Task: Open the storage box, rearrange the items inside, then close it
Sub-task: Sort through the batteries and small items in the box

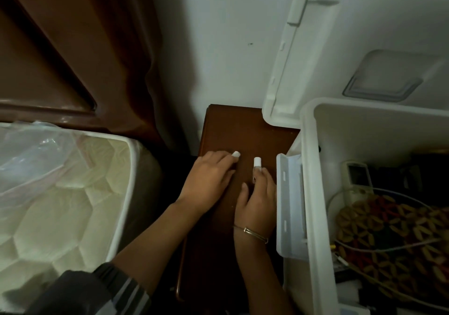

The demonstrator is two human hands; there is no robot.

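The white storage box [307, 169] stands open at the right, its lid [315, 47] tipped up against the wall. Inside lie a beige remote control [357, 176], thin white cables [379, 249] and a patterned cloth [393, 227]. Both hands rest on a brown wooden side table [233, 125] to the left of the box. My left hand [209, 176] pinches a small white cap-like piece [236, 154] at its fingertips. My right hand [257, 200], with a bangle on the wrist, holds a short white tube [257, 162] upright. The two white pieces are a little apart.
The box's white side latch [289, 205] hangs open next to my right hand. A quilted mattress [60, 205] with clear plastic wrap [31, 149] fills the left. A brown headboard [60, 47] and a white wall [218, 35] stand behind.
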